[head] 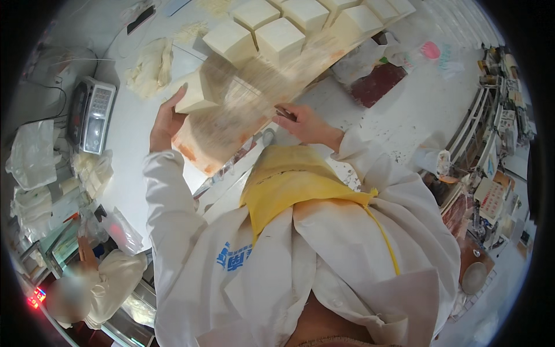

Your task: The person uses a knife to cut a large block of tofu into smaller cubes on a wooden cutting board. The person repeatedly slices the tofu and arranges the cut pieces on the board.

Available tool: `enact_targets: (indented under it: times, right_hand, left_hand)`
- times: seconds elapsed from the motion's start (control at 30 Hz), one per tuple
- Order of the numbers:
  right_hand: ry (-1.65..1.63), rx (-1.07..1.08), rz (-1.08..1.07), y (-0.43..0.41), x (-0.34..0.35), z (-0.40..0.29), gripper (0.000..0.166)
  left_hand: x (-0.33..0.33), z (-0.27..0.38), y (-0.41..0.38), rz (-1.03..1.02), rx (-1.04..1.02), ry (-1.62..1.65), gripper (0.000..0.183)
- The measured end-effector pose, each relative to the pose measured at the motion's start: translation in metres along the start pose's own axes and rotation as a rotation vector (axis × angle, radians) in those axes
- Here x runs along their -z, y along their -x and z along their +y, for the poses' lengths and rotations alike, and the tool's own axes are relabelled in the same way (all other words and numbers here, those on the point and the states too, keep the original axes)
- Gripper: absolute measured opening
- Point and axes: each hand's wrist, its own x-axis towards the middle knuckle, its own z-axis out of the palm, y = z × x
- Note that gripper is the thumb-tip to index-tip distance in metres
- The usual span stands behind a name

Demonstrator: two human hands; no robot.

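Note:
My left hand point(166, 119) grips the near-left side of a pale, tofu-like block point(194, 93), with the thumb along its upper edge. This block rests at the left side of a worn wooden board point(225, 130), apart from the others. In my right hand point(305, 123) is a knife-like tool with a dark handle point(286, 113), held over the board's near edge. Its working end is blurred and hard to make out against the wood. Several more pale blocks point(279, 39) stand close together at the board's far end.
A digital scale point(92, 115) and folded pale sheets point(151, 69) lie left of the board. Further back is a phone point(141, 19). Right of the board sits a dark red item point(379, 84). At lower left, another person's sleeve point(119, 277) shows beside plastic bags point(123, 230).

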Motion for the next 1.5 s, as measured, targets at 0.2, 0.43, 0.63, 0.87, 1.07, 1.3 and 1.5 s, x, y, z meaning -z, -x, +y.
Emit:
enact_targets:
  times: [0.2,0.43,0.63,0.87,1.07,1.3,1.5]
  right_hand:
    - [-0.044,-0.031,-0.019,-0.012,0.007,-0.013,0.03]
    - [-0.018,-0.176,-0.087,0.018,-0.009,-0.015,0.033]
    - [-0.161,-0.112,-0.056,0.053,-0.033,-0.021,0.035]
    - [-0.353,-0.228,-0.088,0.055,-0.021,-0.054,0.032]
    - [-0.245,0.052,0.012,0.045,-0.018,-0.079,0.028]
    - [-0.191,-0.006,-0.059,0.06,-0.022,-0.078,0.031]
    - [-0.166,0.087,0.018,0.047,-0.035,-0.055,0.036]
  left_hand:
    - [0.01,0.025,-0.032,-0.317,0.174,-0.194,0.064]
    - [-0.004,0.027,-0.026,-0.363,0.261,-0.241,0.06]
    - [0.009,0.01,-0.009,-0.403,0.293,-0.348,0.08]
    - [-0.009,0.012,0.017,-0.194,-0.035,-0.4,0.063]
    - [-0.077,-0.013,0.032,0.484,-0.513,-1.026,0.046]
    - [-0.106,-0.044,0.025,0.705,-0.613,-1.498,0.033]
    - [-0.101,-0.055,0.015,0.737,-0.715,-1.56,0.032]
